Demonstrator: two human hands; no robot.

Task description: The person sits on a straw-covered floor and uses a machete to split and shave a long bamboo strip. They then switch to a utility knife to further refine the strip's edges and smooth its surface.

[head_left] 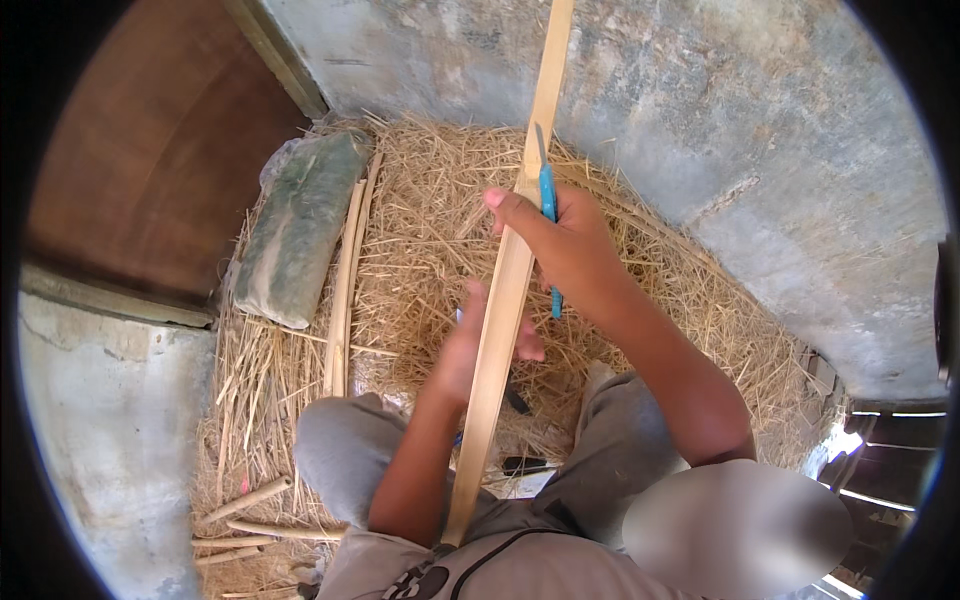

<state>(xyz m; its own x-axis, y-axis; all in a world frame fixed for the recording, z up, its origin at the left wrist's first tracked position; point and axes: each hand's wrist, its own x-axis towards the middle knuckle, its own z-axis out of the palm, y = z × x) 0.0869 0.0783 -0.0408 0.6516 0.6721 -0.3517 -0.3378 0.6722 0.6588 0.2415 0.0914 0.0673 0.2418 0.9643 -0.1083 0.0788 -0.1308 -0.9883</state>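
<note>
A long, pale bamboo strip point(502, 330) slants from my lap up past the top of the view. My right hand point(575, 240) is closed around its upper part, thumb on the left edge. In that same hand is a knife with a blue handle point(548, 190); its narrow blade points away from me, alongside the strip. My left hand point(462, 345) is below and behind the strip, slightly blurred, its thumb and fingers apart. The strip hides part of its palm, and I cannot tell whether the hand touches it.
Straw-like shavings point(420, 210) cover the ground. At the left lies a greenish plastic-wrapped bundle point(300, 230) beside more bamboo strips point(345, 290). Short sticks point(250, 500) lie lower left. A weathered wall point(720, 110) rises ahead and right; a brown panel point(150, 150) stands far left.
</note>
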